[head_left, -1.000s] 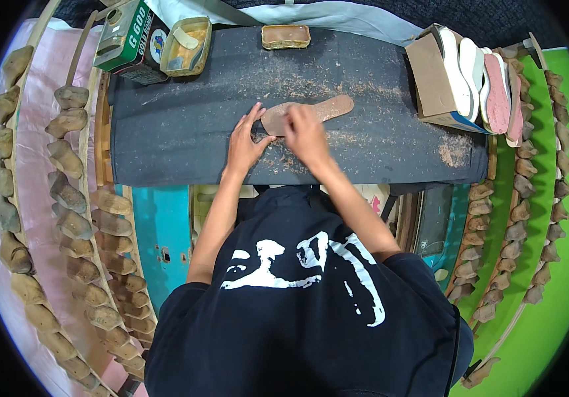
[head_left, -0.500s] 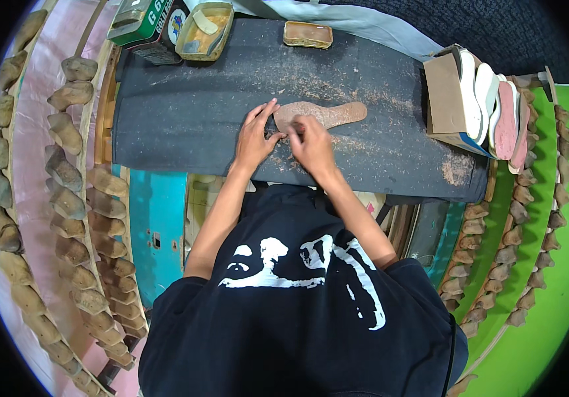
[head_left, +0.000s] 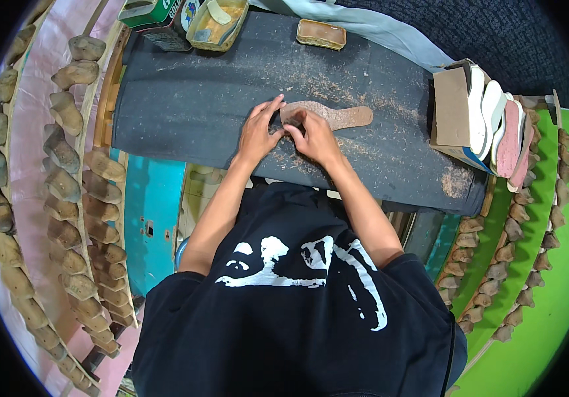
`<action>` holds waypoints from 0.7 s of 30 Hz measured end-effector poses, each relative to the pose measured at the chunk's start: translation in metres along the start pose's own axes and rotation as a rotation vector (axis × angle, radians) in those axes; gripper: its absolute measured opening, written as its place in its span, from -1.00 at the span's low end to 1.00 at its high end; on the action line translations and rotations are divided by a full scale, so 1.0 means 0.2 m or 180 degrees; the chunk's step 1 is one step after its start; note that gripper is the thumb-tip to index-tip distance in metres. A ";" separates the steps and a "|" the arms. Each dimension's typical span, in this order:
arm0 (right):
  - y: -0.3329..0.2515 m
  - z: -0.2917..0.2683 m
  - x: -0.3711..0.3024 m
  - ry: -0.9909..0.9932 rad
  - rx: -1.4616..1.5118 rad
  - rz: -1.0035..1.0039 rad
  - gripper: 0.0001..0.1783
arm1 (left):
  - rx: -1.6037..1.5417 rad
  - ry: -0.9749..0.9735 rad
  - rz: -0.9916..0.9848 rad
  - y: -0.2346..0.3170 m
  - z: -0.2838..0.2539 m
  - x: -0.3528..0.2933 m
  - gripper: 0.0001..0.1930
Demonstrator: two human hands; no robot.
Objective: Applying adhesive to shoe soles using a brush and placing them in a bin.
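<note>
A tan, shoe-shaped insole [head_left: 352, 118] lies flat on the dark cloth, its wide end between my hands and its narrow end pointing right. My left hand [head_left: 258, 135] rests at the wide end with fingers stretched and thumb apart, the fingertips by the insole's left edge. Over the near side of the wide end, my right hand [head_left: 315, 137] is closed with its fingers curled. Whatever it may hold is hidden by the fingers. The thumbs of both hands are close together at the insole's near edge.
Shavings [head_left: 456, 182] are scattered over the dark cloth [head_left: 178, 106]. At the back stand a green tin [head_left: 165, 26], a yellowish tub [head_left: 221, 26] and a small rectangular block [head_left: 321, 34]. A cardboard box [head_left: 450, 109] of soles is at right. Racks of wooden shoe lasts [head_left: 66, 182] flank both sides.
The whole view has turned and shifted slightly. My right hand's fingers have moved a little along the insole's near edge, with the thumb now nearer my left thumb. The left hand keeps its place.
</note>
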State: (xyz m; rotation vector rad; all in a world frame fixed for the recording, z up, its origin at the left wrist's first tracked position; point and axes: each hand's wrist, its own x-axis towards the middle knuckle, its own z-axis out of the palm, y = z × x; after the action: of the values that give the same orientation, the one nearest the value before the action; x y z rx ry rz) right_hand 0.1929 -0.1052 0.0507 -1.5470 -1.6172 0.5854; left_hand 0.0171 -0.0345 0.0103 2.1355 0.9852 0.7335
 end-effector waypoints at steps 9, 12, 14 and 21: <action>0.02 -0.06 0.05 -0.0501 -0.0056 -0.0392 -0.82 | -0.0015 0.0078 -0.0100 0.02 -0.02 0.00 0.06; 0.02 -0.04 0.17 -0.0508 -0.0083 -0.0452 -0.80 | -0.0153 0.0002 -0.0382 0.04 -0.02 -0.01 0.08; 0.03 -0.03 0.23 -0.0477 -0.0109 -0.0289 -0.74 | -0.0120 0.0022 -0.0455 0.03 -0.01 -0.01 0.08; 0.04 -0.05 0.11 -0.0365 -0.0204 -0.0306 -0.78 | -0.0151 0.0067 -0.0324 0.03 -0.01 -0.01 0.10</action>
State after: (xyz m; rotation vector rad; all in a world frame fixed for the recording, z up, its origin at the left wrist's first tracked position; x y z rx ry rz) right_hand 0.2062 -0.0849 0.0555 -1.4958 -1.8023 0.5843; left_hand 0.0169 -0.0387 0.0162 2.0251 1.0688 0.7237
